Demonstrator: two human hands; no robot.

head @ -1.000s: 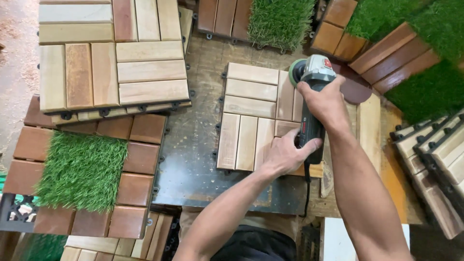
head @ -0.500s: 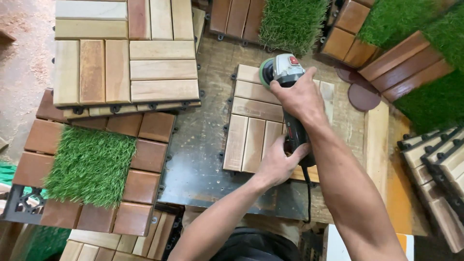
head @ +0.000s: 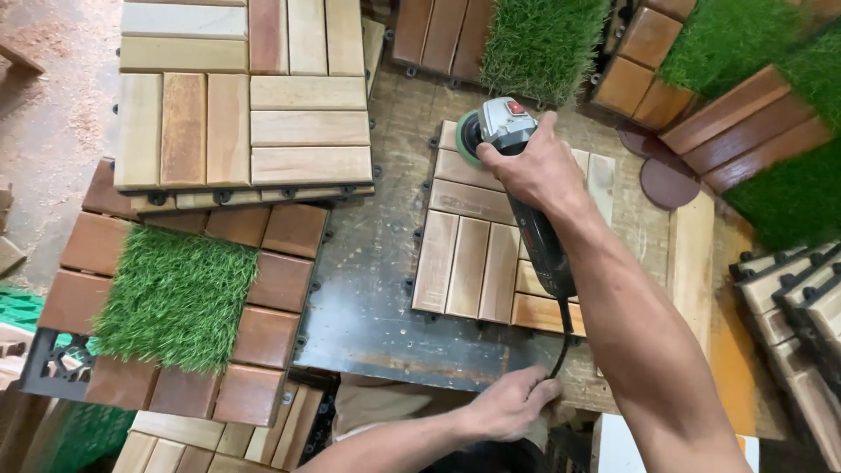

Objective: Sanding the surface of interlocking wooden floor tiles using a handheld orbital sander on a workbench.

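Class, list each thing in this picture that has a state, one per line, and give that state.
angle grinder: gripped, disc end over the tile's far corner
slatted wood tile: flat on the workbench
right hand: closed round the grinder
left hand: at the bench edge by the cord
cord: hanging from the grinder's rear

right hand (head: 534,166) stretches forward, fingers clenched in a grip; left hand (head: 512,405) stays low behind it, fingers curled.
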